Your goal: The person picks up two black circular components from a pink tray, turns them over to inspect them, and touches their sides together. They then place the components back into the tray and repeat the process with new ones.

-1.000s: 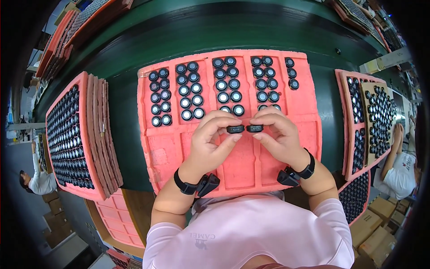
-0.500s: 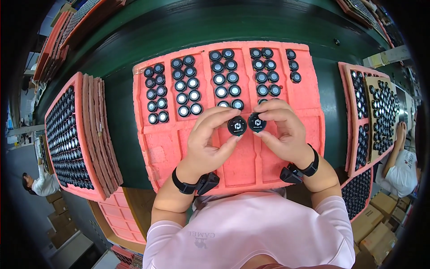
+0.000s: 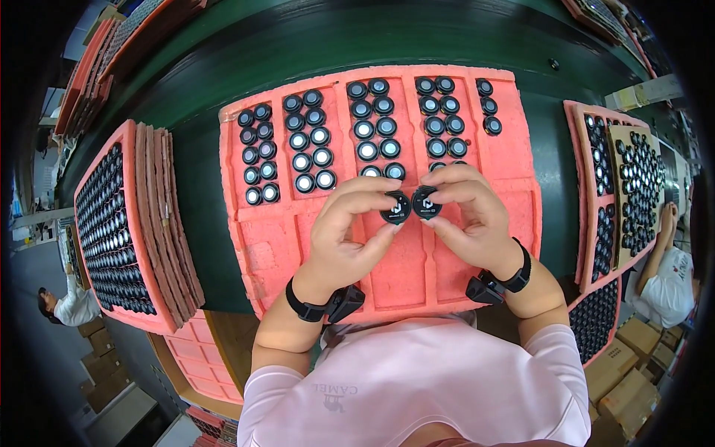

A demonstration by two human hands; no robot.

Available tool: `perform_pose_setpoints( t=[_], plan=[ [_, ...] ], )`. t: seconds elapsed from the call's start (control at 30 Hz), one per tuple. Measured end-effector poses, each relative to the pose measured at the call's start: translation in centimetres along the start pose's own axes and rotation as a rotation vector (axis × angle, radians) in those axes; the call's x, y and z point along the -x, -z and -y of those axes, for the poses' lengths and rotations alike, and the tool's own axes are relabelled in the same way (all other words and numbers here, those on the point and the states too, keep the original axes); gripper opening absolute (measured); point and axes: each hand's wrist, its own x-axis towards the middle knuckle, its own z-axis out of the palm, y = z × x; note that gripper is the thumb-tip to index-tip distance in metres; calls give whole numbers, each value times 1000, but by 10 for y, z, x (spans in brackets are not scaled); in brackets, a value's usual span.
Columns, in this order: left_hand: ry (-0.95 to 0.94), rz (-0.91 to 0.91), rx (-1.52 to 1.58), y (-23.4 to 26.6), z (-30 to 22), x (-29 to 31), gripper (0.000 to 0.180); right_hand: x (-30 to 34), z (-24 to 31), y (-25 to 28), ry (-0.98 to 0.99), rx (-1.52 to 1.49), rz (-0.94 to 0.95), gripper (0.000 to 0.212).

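Note:
Over the middle of a pink foam tray (image 3: 398, 268), my left hand (image 3: 350, 231) pinches a small round black disc (image 3: 396, 210) between thumb and fingers. My right hand (image 3: 477, 220) grips a matching black disc (image 3: 426, 205) the same way. The two discs are held side by side, almost touching, and each has a white mark on its face. In the tray's far compartments stand paired columns of round black pieces (image 3: 386, 127) with pale centres. The far right compartment has a single short column of black pieces (image 3: 486, 106). My fingers partly cover the nearest pieces.
A stack of pink trays (image 3: 160, 223) filled with black pieces leans at the left. More loaded trays (image 3: 599, 201) stand at the right, near a co-worker's hand (image 3: 668, 217). A small black item (image 3: 553, 64) lies on the green surface (image 3: 298, 56) beyond. Cardboard boxes (image 3: 629, 395) sit lower right.
The two discs have come slightly closer together, and both have tilted a little in my fingers. The small black item on the green surface has shifted slightly left and away.

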Motion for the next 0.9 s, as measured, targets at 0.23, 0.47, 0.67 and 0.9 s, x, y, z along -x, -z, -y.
perform_pose_setpoints(
  t=[0.23,0.47,0.67,0.9],
  plan=[
    [-14,-9,-29,2,-4,-2,35,-1,3,2,-17,-13,15,34],
    [150,-182,204,-11,-9,-2,37,0,0,-10,-90,-304,-120,34],
    [172,-25,42,-5,-9,-4,30,2,-3,-11,-52,-291,-104,30],
    [192,-8,160,-6,1,1,27,2,0,-12,-105,-195,-106,32]
  ],
)
